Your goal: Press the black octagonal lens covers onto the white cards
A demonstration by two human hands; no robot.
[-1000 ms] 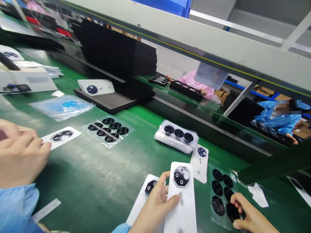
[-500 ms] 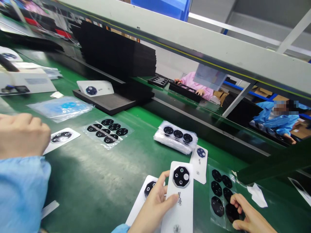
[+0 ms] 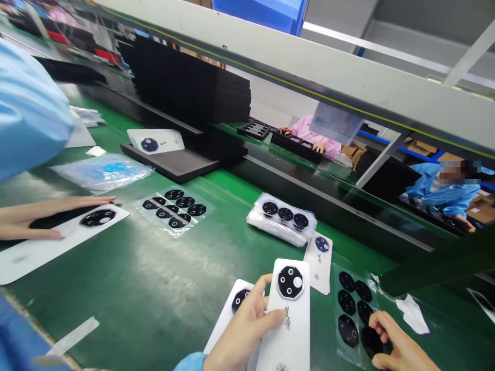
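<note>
My left hand (image 3: 247,332) holds a white phone back cover (image 3: 290,340), fingers behind it and thumb on its dark lettering. Near the cover's top is a black octagonal camera piece with several round openings. Another white cover (image 3: 226,324) lies partly hidden behind this hand. At the lower right, my right hand (image 3: 402,342) pinches the edge of a black octagonal sticker (image 3: 371,341) on a clear sticker sheet (image 3: 358,360). Whether that sticker is lifted off the sheet I cannot tell. Slightly behind the sheet lies a smaller printed white cover (image 3: 320,270).
A stack of bagged black stickers (image 3: 278,232) and another sticker sheet (image 3: 174,210) lie on the green table. At left, a co-worker's hand (image 3: 42,214) rests on a white cover (image 3: 58,252). A black tray (image 3: 178,170) stands behind. A dark post (image 3: 436,257) rises at right.
The co-worker's arm at left has swung up and forward, and a hand now lies on the left cover. My own hands keep nearly the same positions.
</note>
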